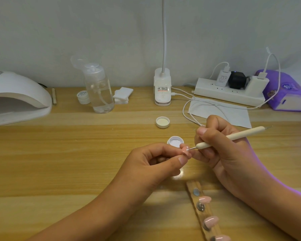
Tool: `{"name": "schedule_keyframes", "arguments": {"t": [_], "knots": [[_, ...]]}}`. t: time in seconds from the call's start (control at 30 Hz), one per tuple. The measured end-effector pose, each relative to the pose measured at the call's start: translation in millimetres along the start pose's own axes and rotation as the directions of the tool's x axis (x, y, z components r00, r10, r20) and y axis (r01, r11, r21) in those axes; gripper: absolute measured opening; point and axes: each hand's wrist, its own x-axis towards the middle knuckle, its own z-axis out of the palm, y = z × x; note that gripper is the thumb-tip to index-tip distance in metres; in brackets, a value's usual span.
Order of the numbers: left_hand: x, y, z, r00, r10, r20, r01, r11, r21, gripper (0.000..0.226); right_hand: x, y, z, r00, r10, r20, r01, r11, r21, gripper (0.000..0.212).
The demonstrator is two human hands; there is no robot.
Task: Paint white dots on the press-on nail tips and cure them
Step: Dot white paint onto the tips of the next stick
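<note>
Right now I have my left hand (pixel 161 160) closed around a pink nail tip (pixel 237 150), pinched between thumb and fingertips just in front of the small open paint pot (pixel 175 141). My right hand (pixel 219 145) grips the cream dotting pen (pixel 231 137) like a pencil, its metal point touching the tip's surface, where a white dot shows. The two hands meet over the middle of the wooden table (pixel 76 153), touching at the fingers.

Near my right wrist lies a wooden holder strip (pixel 204 213), running toward the bottom edge of view, with three more pink tips (pixel 210 220) on it and bare round mounts between them. The pot's loose lid (pixel 162 122) sits upturned just beyond the pot, apart from it.

Open room lies to my left: a broad bare stretch of tabletop between my left forearm and the curing lamp (pixel 17 96), which sits at the far left edge with its mouth facing the table. Along the back wall stand a clear pump bottle (pixel 99 89), a small jar (pixel 83 97), cotton pads (pixel 122 95) and a clip lamp base (pixel 162 87). To the right the space is tighter, with a power strip (pixel 229 93), white cables (pixel 189 108), a paper sheet (pixel 221 112) and a purple tissue pack (pixel 288 93).
</note>
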Motion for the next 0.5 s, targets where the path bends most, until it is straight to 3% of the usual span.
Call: {"name": "schedule_keyframes", "arguments": {"t": [0.5], "knots": [[1.3,-0.3,-0.7,1.000,0.002,0.000,-0.002,1.000,-0.006,0.015,-0.7,-0.6,1.3,1.000,-0.004,-0.015,0.004,1.000,0.007,0.029]]}}
